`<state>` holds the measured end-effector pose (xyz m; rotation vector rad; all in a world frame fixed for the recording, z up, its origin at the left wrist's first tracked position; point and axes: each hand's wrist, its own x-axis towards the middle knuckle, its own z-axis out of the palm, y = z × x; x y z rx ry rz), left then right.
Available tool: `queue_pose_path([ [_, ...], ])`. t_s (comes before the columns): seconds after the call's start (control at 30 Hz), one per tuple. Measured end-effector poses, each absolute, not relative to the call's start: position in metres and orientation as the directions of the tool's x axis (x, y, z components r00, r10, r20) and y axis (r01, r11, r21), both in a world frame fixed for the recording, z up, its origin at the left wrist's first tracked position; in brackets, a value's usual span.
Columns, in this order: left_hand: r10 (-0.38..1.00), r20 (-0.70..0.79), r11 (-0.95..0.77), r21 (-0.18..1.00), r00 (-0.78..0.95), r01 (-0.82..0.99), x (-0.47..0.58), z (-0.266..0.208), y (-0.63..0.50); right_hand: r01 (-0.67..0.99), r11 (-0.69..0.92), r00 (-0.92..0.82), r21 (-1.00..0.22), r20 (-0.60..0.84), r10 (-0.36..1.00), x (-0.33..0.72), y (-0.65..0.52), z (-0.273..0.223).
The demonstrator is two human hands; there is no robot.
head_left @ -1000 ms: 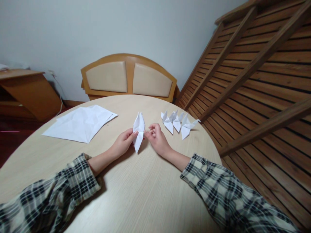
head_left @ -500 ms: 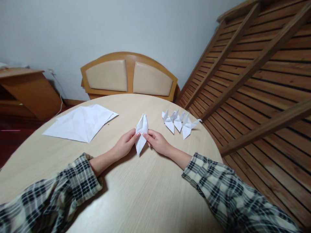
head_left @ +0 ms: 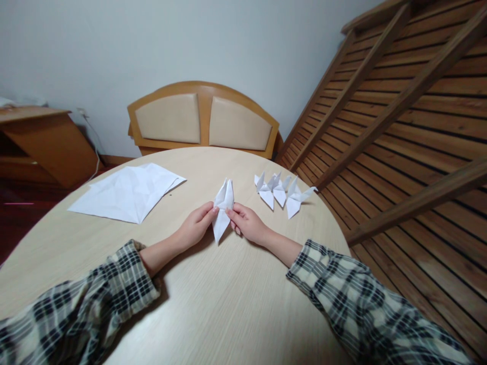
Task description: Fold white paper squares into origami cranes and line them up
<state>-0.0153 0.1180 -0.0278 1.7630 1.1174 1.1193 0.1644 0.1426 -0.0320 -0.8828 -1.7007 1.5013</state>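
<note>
A piece of folded white paper (head_left: 222, 223), long and diamond-shaped with two narrow points at its far end, is held over the middle of the table. My left hand (head_left: 196, 224) pinches its left edge, thumb on top. On the opposite edge, my right hand (head_left: 248, 222) grips it the same way, with the fingers partly hidden beneath. To the right stand three white paper cranes: one on the left (head_left: 265, 191), one in the middle (head_left: 279, 190) and one on the right (head_left: 295, 200).
Flat sheets of creased white paper (head_left: 127, 195) lie on the left of the round wooden table (head_left: 228, 304). Behind the table is a padded chair back (head_left: 205, 119). A slatted wooden panel (head_left: 399, 116) leans at the right, and a wooden desk (head_left: 41, 137) stands at far left.
My right thumb has slid slightly right, toward the folded paper's edge. Both hands keep their hold, and the cranes and sheets stay where they were.
</note>
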Motion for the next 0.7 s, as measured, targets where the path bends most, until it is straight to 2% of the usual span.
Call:
queue_pose_path([
  [0.2,0.951,0.202,-0.231,0.968,0.234,0.104,-0.0149,-0.0285,0.1176,0.031,0.077,-0.495,-0.997,0.052,0.867,0.1649,0.1434,-0.0327],
  [0.33,0.952,0.255,-0.265,0.963,0.172,0.042,-0.0133,-0.0298,0.1161,0.024,0.054,-0.473,-0.998,0.036,0.881,0.1646,0.1438,-0.0319],
  [0.43,0.940,0.320,-0.333,0.936,0.121,0.113,-0.0126,-0.0300,0.1140,0.020,0.050,-0.471,-0.999,0.035,0.882,0.1644,0.1430,-0.0304],
  [0.57,0.932,0.292,-0.343,0.899,0.213,0.272,-0.0134,-0.0305,0.1114,0.006,0.084,-0.479,-0.996,0.070,0.875,0.1643,0.1404,-0.0275],
  [0.7,0.919,0.304,-0.375,0.872,0.252,0.314,-0.0132,-0.0297,0.1100,-0.005,0.152,-0.496,-0.988,0.135,0.858,0.1633,0.1366,-0.0269],
])
